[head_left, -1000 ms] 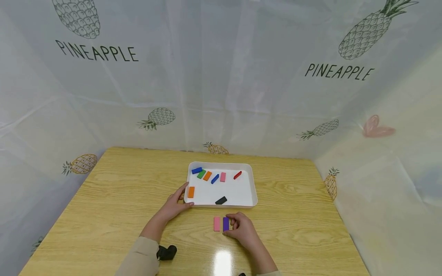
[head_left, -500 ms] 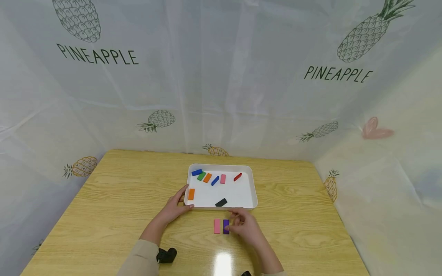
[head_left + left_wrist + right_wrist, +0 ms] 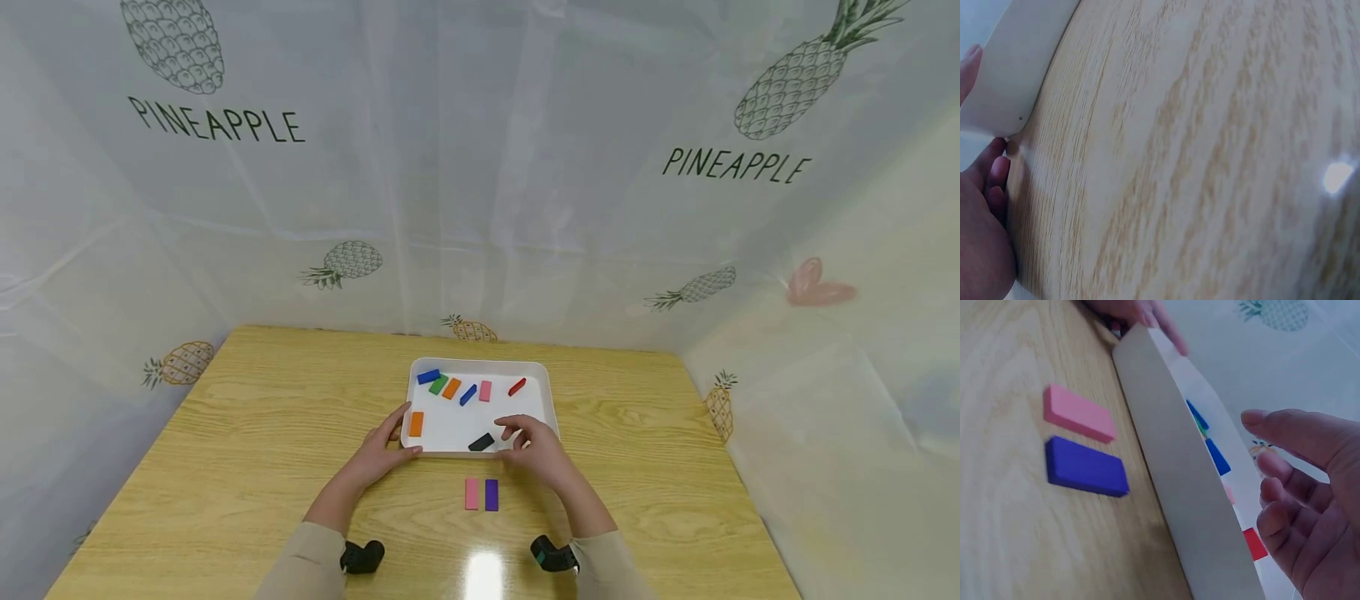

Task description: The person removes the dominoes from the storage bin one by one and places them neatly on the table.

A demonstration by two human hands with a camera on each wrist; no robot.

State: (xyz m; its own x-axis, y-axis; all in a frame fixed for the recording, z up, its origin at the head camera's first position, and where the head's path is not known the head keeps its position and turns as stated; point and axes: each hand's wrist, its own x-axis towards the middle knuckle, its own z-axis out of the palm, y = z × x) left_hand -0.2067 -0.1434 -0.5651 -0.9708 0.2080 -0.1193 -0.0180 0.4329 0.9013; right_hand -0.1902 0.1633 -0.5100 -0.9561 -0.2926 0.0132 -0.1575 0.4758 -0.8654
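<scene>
My left hand (image 3: pixel 378 450) holds the front left corner of a white tray (image 3: pixel 517 454), thumb at the front wall and fingers along the left side. Over the tray's front right part hovers my right hand (image 3: pixel 538 450), its fingers loosely bent with nothing between them. Closest to it inside the tray lies a black block (image 3: pixel 481 442). On the table before the tray, a pink block (image 3: pixel 472 493) and a purple block (image 3: pixel 491 495) lie side by side with a small gap, as the right wrist view also shows.
Toward the tray's back lie blue (image 3: pixel 428 377), green (image 3: pixel 438 384), orange (image 3: pixel 452 388), another blue (image 3: pixel 468 394), pink (image 3: pixel 485 391) and red (image 3: pixel 517 387) blocks. Another orange block (image 3: pixel 416 423) sits near the left wall. A pineapple-printed curtain (image 3: pixel 480 275) hangs behind the wooden table (image 3: pixel 637 467).
My right hand has let go of the purple block, leaving it beside the pink one, and moved forward over the tray. My left hand stays at the tray's corner.
</scene>
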